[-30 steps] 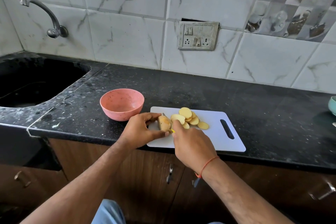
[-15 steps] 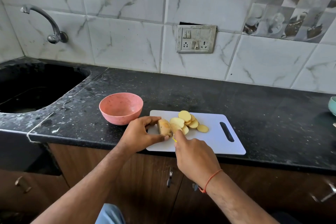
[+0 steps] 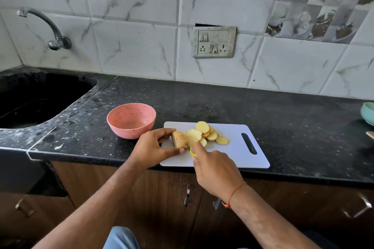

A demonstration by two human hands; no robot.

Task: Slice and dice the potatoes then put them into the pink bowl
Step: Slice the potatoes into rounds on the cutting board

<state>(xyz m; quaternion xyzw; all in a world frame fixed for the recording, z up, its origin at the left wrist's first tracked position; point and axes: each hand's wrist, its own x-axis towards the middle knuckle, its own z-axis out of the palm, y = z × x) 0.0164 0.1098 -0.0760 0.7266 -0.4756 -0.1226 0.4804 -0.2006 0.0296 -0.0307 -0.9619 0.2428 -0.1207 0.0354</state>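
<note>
Left hand (image 3: 151, 147) pinches the potato (image 3: 179, 139); right hand (image 3: 216, 170) grips my knife (image 3: 192, 152). I'd keep fingertips tucked back, cutting even slices (image 3: 204, 132) on the board (image 3: 232, 153).

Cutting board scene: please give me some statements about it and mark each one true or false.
1. The pink bowl has no potato pieces in it. True.
2. The left hand holds the uncut potato piece on the cutting board. True.
3. The potato slices lie on the black counter. False: they lie on the cutting board.
4. The right hand is open and idle. False: it grips a yellow-handled tool.
5. The pink bowl stands right of the board. False: it stands to the left.
</note>
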